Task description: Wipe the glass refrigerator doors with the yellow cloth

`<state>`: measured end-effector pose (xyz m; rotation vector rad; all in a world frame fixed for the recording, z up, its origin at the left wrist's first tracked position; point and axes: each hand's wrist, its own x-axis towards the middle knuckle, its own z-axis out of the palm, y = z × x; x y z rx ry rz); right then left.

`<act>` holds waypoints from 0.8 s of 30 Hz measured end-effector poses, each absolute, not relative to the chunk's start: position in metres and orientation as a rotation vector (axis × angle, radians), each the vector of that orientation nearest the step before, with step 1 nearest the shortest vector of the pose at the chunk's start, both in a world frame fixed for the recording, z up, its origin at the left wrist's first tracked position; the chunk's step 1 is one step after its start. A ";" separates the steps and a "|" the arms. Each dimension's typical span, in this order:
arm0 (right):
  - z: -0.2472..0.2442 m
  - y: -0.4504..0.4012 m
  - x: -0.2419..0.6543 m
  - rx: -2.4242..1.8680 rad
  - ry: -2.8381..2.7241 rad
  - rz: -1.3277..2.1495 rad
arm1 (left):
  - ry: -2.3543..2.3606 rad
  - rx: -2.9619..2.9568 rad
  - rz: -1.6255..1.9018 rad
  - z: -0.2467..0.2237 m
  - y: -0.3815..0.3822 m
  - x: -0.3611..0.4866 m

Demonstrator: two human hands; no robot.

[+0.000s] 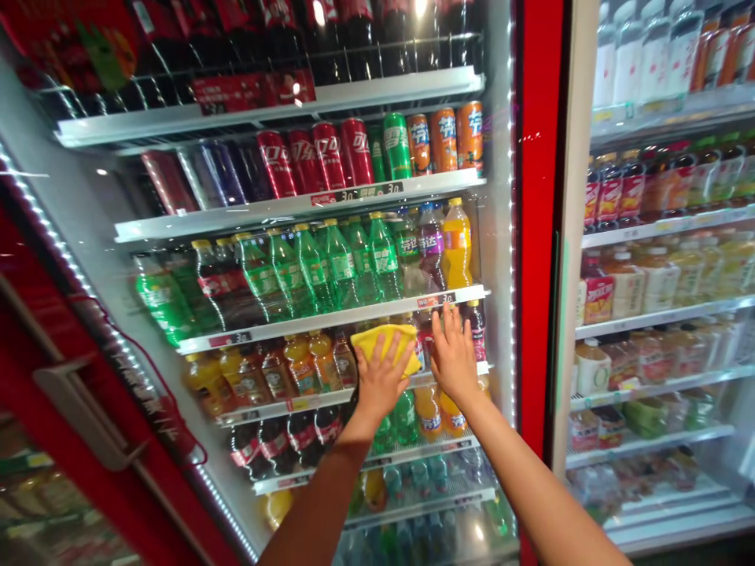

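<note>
My left hand (381, 376) presses a folded yellow cloth (383, 346) against the upright glass front of a drinks fridge, its fingers spread over the cloth. To its right my right hand (453, 346) is open and holds nothing. Its spread fingers lie against the glass, just under the shelf edge with a price tag (436, 300). Behind the glass, green soda bottles (342, 263) and an orange soda bottle (457, 245) stand on the shelf above my hands. Juice bottles (322, 358) are at the height of the cloth.
Drink cans (357, 149) line a higher shelf, with dark cola bottles (359, 43) above. A red door frame (535, 236) runs down the right side, and another fridge with shelves of bottles (661, 279) stands beyond. At left is a door handle (88, 413).
</note>
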<state>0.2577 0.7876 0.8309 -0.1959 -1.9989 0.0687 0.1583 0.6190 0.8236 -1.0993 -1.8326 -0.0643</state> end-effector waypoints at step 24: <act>0.816 0.720 0.238 -0.166 -2.077 0.170 | -1.853 -0.917 -0.200 0.853 0.527 0.110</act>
